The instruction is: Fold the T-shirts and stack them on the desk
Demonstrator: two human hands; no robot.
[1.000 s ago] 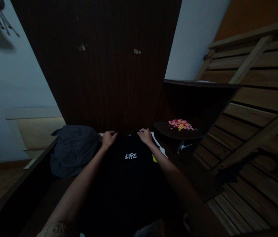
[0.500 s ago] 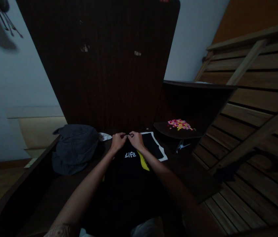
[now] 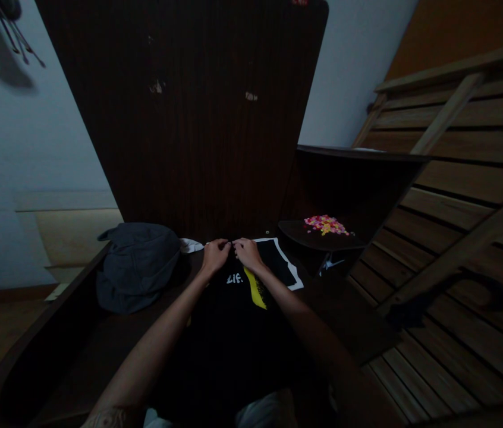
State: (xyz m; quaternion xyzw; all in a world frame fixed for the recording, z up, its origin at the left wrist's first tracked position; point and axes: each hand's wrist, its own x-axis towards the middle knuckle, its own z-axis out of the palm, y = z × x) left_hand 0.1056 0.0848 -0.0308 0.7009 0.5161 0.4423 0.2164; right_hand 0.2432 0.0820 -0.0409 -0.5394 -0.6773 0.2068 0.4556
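Note:
My left hand [image 3: 216, 254] and my right hand [image 3: 247, 252] meet fingertip to fingertip above the desk's back part. Both have their fingers pinched together; whatever is between them is too small and dark to make out. Below the hands spreads black cloth [image 3: 229, 333] with white lettering and a yellow stripe [image 3: 257, 291]. Beside my right forearm lies a flat black piece with a white border [image 3: 280, 261]. A bit of white material [image 3: 191, 245] shows left of my left hand.
A dark grey cap [image 3: 138, 267] rests on the left of the desk. On a corner shelf [image 3: 291, 232] to the right is a heap of small pink, red and yellow pieces [image 3: 325, 224], with a metal clip [image 3: 329, 263] beneath. A slatted wooden frame [image 3: 465, 178] stands at right.
My hands stay together with only slight finger movement. The lettering on the black cloth is now partly covered by a fold or my right arm. The view has shifted slightly.

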